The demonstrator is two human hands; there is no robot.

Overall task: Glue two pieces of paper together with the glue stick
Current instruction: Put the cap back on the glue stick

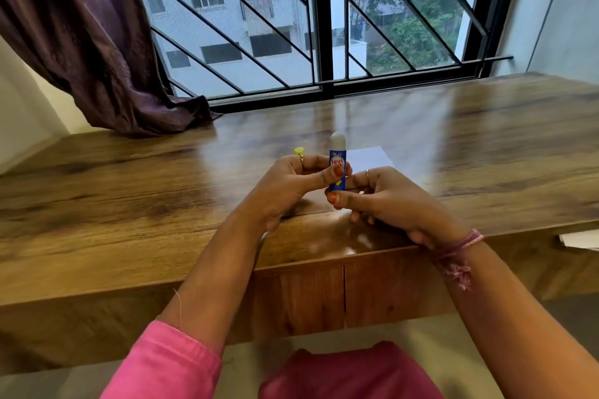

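I hold a blue glue stick (337,162) upright above the wooden table (129,191), its white glue tip uncovered and extended at the top. My left hand (291,185) pinches the barrel between thumb and fingers. My right hand (382,201) grips the stick's bottom end with thumb and fingertips. The yellow cap (299,151) stands on the table just behind my left hand. A white sheet of paper (369,157) lies flat beyond my right hand, partly hidden by the stick and fingers.
A purple curtain (97,42) drapes onto the table's far left. A barred window (324,26) runs along the back edge. A white paper corner (580,240) shows at the right edge, below the tabletop.
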